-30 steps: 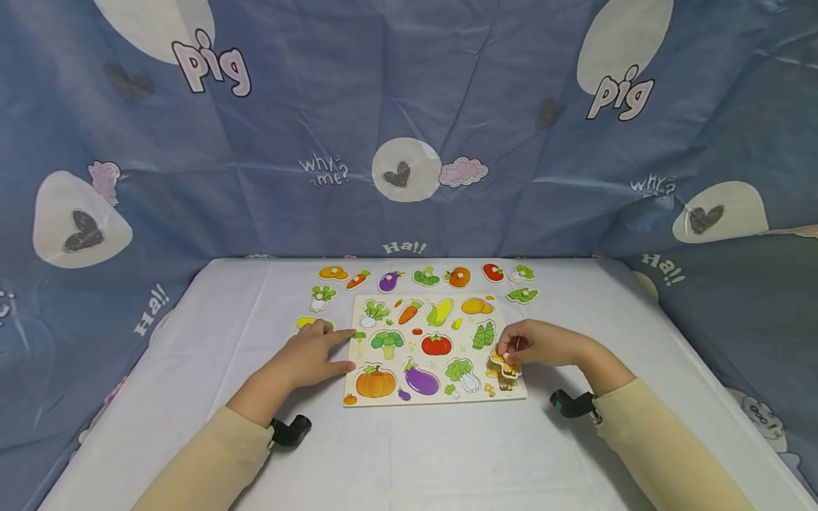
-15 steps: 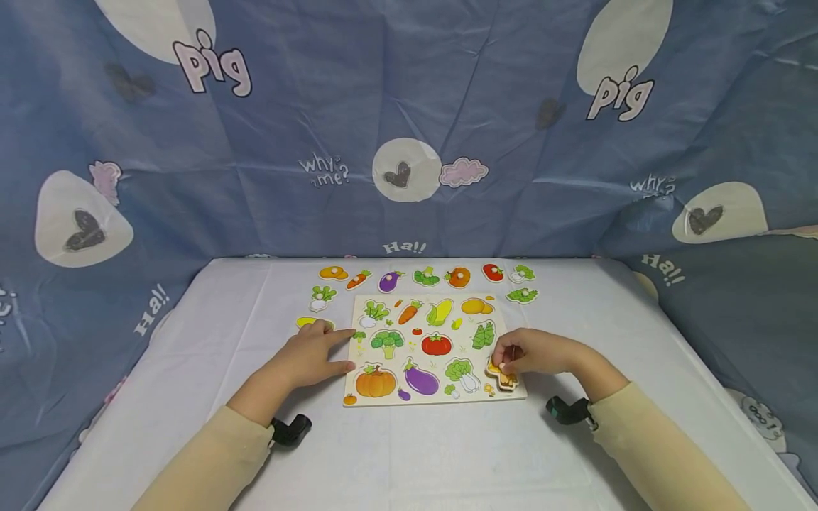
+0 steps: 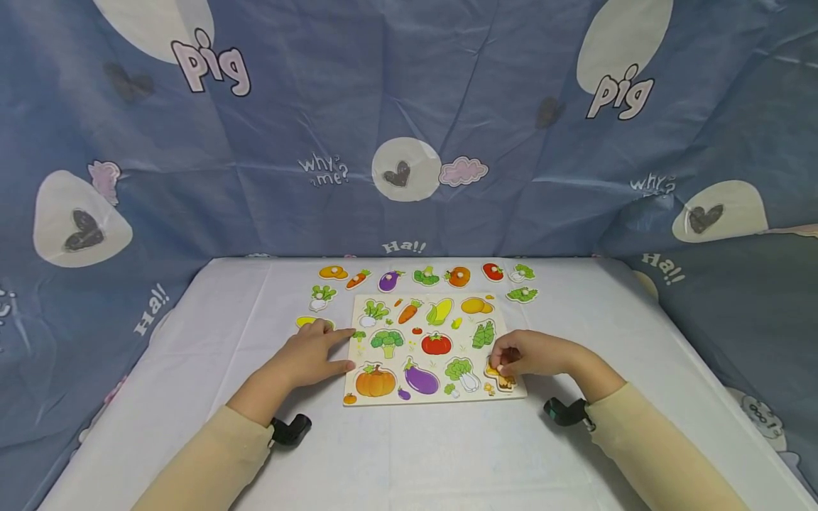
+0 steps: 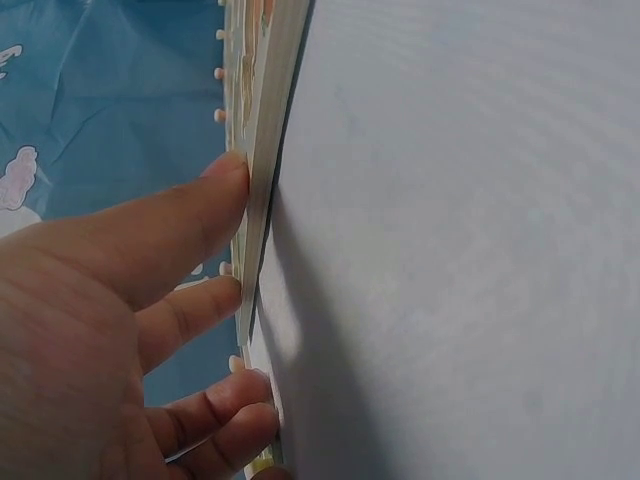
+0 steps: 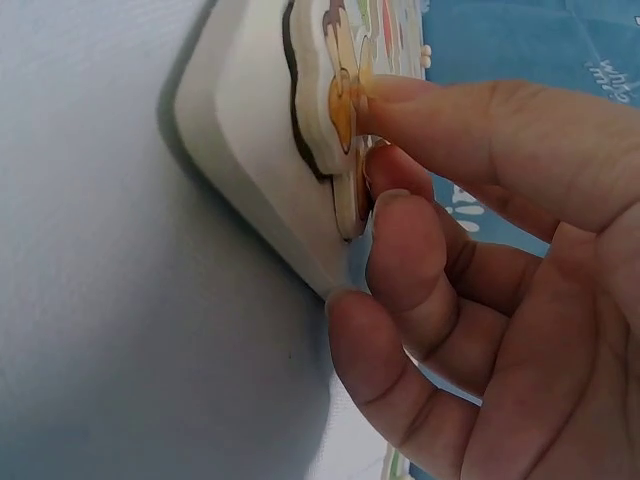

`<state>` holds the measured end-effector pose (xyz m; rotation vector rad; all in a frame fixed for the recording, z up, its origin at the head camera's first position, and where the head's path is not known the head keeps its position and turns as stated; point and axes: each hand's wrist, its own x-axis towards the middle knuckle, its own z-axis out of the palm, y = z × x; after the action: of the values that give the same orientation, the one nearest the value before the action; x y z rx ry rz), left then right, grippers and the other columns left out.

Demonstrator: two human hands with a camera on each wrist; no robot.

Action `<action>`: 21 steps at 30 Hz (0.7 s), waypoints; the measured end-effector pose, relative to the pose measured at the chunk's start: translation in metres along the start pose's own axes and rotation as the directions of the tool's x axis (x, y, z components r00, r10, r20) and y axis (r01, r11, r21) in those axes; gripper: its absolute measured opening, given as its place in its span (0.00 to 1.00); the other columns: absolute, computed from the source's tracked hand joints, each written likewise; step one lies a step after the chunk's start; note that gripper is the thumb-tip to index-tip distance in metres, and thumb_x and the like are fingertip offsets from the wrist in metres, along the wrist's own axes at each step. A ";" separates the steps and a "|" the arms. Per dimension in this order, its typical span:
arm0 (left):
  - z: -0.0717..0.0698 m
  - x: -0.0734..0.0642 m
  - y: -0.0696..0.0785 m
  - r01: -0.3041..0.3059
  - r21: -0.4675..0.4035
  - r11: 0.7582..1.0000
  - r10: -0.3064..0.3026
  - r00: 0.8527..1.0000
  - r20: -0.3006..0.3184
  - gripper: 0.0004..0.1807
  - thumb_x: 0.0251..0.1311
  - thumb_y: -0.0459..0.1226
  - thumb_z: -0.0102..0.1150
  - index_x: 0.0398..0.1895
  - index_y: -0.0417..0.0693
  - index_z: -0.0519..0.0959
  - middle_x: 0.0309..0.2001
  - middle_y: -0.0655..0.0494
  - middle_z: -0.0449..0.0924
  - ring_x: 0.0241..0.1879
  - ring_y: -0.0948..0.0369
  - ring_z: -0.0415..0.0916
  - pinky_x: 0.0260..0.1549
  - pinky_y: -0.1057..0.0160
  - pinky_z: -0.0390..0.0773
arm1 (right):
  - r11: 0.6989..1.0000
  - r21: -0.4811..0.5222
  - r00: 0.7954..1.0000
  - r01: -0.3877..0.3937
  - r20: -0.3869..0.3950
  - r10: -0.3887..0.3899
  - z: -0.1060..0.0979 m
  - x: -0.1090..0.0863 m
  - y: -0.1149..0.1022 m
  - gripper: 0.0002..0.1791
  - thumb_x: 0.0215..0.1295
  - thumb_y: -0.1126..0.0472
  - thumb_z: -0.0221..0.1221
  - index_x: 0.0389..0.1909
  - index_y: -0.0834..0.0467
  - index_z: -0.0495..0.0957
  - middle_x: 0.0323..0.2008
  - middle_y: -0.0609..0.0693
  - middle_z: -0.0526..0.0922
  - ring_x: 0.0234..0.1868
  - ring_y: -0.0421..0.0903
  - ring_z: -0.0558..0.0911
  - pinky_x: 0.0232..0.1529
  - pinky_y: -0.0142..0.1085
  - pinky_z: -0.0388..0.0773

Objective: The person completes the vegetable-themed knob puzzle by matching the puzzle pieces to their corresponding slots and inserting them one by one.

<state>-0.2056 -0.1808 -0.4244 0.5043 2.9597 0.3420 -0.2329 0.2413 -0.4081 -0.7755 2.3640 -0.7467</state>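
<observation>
My right hand [image 3: 537, 353] pinches the small knob of a yellow-and-brown wooden puzzle piece [image 3: 505, 383], which looks like mushrooms. The piece sits at the near right corner of a vegetable puzzle board [image 3: 434, 399]. In the right wrist view, the piece [image 5: 318, 110] stands proud of the board's surface, thumb and forefinger at its knob; the other fingers curl loosely. At the opposite side, my left hand [image 3: 307, 356] touches the board's left edge with thumb and forefinger stretched out. The left wrist view shows the thumb against the board's side [image 4: 262, 170].
Several knobbed vegetable pieces lie behind the board, among them an eggplant [image 3: 388, 282], a carrot [image 3: 358, 279] and a tomato [image 3: 493, 272]. A turnip piece [image 3: 322, 298] and a yellow piece [image 3: 307, 322] lie left, the latter partly behind my left hand. A blue printed cloth [image 3: 524, 213] hangs behind the white table.
The yellow-and-brown piece has come down from above the board onto its near right corner and shifted slightly left with my right hand. The left hand stays put.
</observation>
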 end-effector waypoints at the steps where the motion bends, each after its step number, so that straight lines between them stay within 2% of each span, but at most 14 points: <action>1: 0.000 0.000 0.000 0.001 0.001 1.000 -0.001 1.000 0.000 0.37 0.58 0.56 0.68 0.69 0.55 0.73 0.51 0.42 0.72 0.44 0.49 0.68 0.46 0.47 0.73 | 1.000 -0.002 1.000 -0.001 0.000 0.001 0.000 0.000 0.000 0.03 0.65 0.65 0.65 0.36 0.55 0.81 0.30 0.43 0.77 0.36 0.44 0.74 0.38 0.33 0.70; 21: 0.002 0.000 0.001 0.003 0.005 1.000 -0.003 1.000 -0.008 0.38 0.58 0.56 0.68 0.70 0.55 0.73 0.50 0.44 0.71 0.43 0.50 0.67 0.45 0.48 0.72 | 0.999 0.040 1.000 -0.006 -0.002 0.006 0.003 0.003 0.003 0.04 0.64 0.66 0.66 0.35 0.55 0.81 0.30 0.44 0.77 0.36 0.43 0.74 0.39 0.33 0.70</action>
<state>-0.2054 -0.1797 -0.4264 0.5006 2.9695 0.3367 -0.2345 0.2408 -0.4129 -0.7509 2.3454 -0.7904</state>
